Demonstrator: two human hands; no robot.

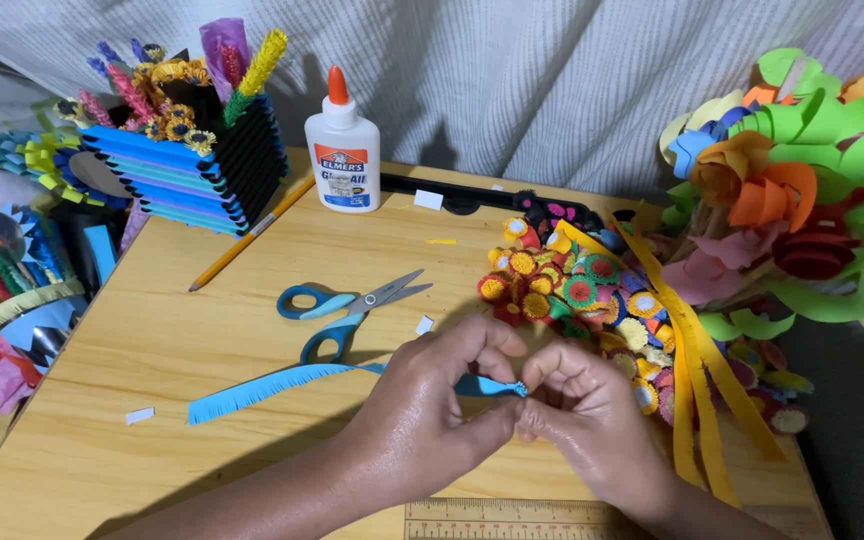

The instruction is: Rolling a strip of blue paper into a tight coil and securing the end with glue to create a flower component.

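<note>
Your left hand (422, 420) and right hand (587, 410) pinch the fringed blue paper strip (262, 388), rolling its end.
Next, judging by this, keep the coil tight.

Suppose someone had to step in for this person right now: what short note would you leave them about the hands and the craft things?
Left hand: pinches the fringed blue paper strip near its rolled end.
Right hand: fingertips meet the left at that end, where a small tight coil shows.
Things: the strip's loose tail trails left across the wooden table. Blue-handled scissors lie just behind it, the glue bottle stands further back, a pencil lies to its left. A pile of finished paper flowers sits to the right.
Done: strip fringed, coil started.
Left: most of the strip is unrolled; no glue seen on it.
</note>
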